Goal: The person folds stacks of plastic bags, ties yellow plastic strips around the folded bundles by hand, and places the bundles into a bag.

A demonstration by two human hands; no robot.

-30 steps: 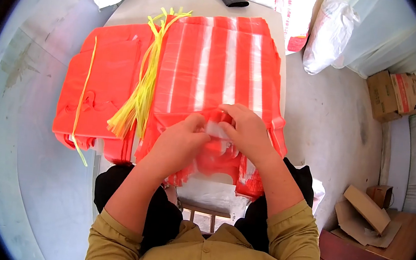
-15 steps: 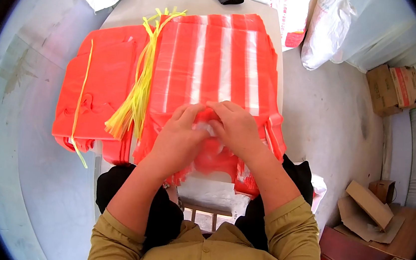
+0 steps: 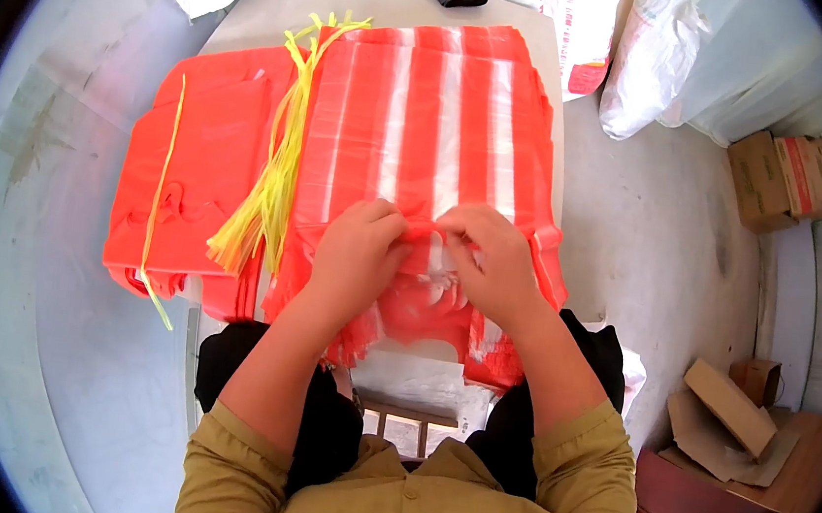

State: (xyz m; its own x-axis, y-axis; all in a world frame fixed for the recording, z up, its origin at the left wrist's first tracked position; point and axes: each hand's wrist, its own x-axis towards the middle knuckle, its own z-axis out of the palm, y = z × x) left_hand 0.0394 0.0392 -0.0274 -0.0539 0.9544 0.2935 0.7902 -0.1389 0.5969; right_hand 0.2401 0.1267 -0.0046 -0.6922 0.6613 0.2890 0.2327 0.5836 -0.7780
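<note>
A thick stack of red-and-white striped plastic bags [image 3: 422,119] lies in front of me, its handle ends towards my lap. My left hand [image 3: 357,251] pinches the near part of the top bag, fingers curled. Across from it, my right hand [image 3: 494,265] grips the same bag with thumb and fingers. Between the two hands the red film is drawn into a narrow fold, and crumpled clear and red plastic hangs below it. The exact fingertip contact is partly hidden. A bundle of yellow plastic strips [image 3: 282,180] rests along the stack's left side.
Left of the strips lies a pile of folded red bags [image 3: 220,129] with one yellow strip [image 3: 163,183] across it. The table [image 3: 356,2] has white sacks at its far edge. Cardboard boxes [image 3: 779,183] stand on the floor to the right.
My hands have moved apart, the right one shifting right and the left slightly left. The bag's film between them is stretched into a flatter fold.
</note>
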